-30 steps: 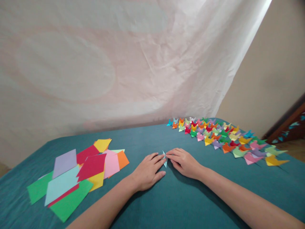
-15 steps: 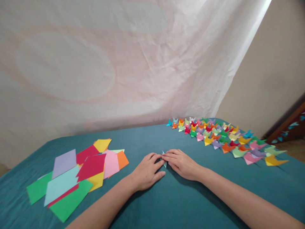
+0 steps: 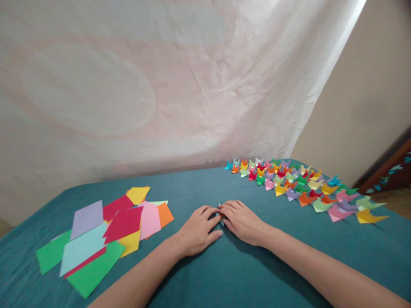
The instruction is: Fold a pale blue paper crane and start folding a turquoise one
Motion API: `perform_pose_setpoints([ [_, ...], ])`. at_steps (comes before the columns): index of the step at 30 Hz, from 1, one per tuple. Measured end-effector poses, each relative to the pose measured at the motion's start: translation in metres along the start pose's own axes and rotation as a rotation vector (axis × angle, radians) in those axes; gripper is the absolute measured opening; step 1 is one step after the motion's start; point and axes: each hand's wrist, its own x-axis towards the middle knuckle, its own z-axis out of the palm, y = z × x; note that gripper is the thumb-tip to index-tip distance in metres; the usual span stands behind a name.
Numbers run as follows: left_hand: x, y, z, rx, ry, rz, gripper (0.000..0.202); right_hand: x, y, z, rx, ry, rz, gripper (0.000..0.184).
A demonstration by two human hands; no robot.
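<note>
A small folded piece of pale blue paper [image 3: 222, 222] lies on the table in front of me, mostly covered by fingers. My left hand [image 3: 201, 229] comes at it from the left, fingertips pressing its left side, the thumb stretched out apart on the cloth. From the other side my right hand [image 3: 243, 222] rests its bent fingertips on the same paper, close against the left fingers. Only a thin tip above the fingers and a bit below them show; the shape of the fold is hidden.
Loose coloured sheets overlap at the left, among them a purple sheet [image 3: 87, 219] and a green sheet [image 3: 96, 268]. Rows of folded paper birds [image 3: 306, 199] stand at the right. A teal cloth [image 3: 218, 278] covers the table; a pale curtain [image 3: 180, 98] hangs behind.
The right fingers have shifted slightly over the folded paper, covering more of its lower part. My left hand is nearly still, and the paper stays in place.
</note>
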Motion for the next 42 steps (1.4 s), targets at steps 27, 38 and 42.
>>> perform_pose_setpoints([
  [27,-0.002,-0.004,-0.006,0.001,-0.057,0.044,0.037,-0.003,0.022,-0.003,0.159,-0.104,0.011,0.044],
  [38,-0.005,-0.004,-0.005,-0.009,-0.032,0.027,0.038,-0.009,0.024,-0.007,0.070,-0.078,-0.110,0.042],
  [42,-0.005,-0.004,-0.004,-0.005,-0.035,0.026,0.038,-0.009,0.021,-0.007,0.034,-0.076,-0.121,0.038],
])
